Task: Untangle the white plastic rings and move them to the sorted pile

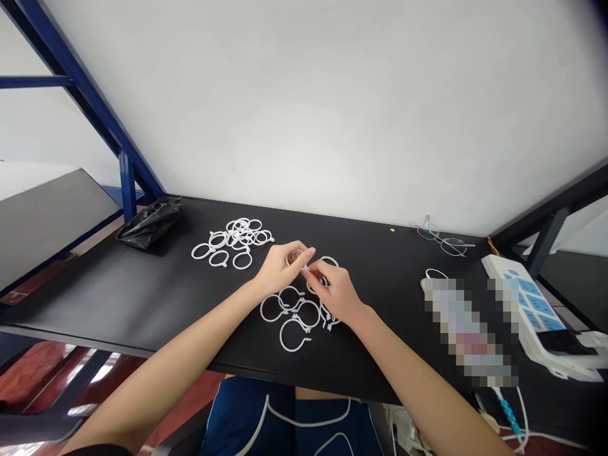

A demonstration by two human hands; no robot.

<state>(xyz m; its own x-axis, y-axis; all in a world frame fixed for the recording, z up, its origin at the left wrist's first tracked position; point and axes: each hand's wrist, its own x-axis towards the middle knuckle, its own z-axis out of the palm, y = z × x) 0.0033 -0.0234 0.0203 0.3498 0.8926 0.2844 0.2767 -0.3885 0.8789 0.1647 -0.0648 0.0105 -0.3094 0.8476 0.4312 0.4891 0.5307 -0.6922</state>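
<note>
White plastic rings, some with a small gap and clasp ends, lie on the black table. Above the middle, my left hand (280, 263) grips one white ring (291, 258), mostly hidden by the fingers. My right hand (335, 288) meets it from the right, thumb and fingertips pinched at the ring's clasp end. Below and around the hands lies a loose group of opened rings (281, 334), some partly covered by my right hand. Farther left, a heap of rings (242, 259) that look closed lies on the table.
A crumpled black plastic bag (151, 223) rests at the far left of the table (156, 297). On the right are eyeglasses (453, 246), a blurred-out object (468, 335) with a cable, and a white power strip (527, 297). A wall rises behind.
</note>
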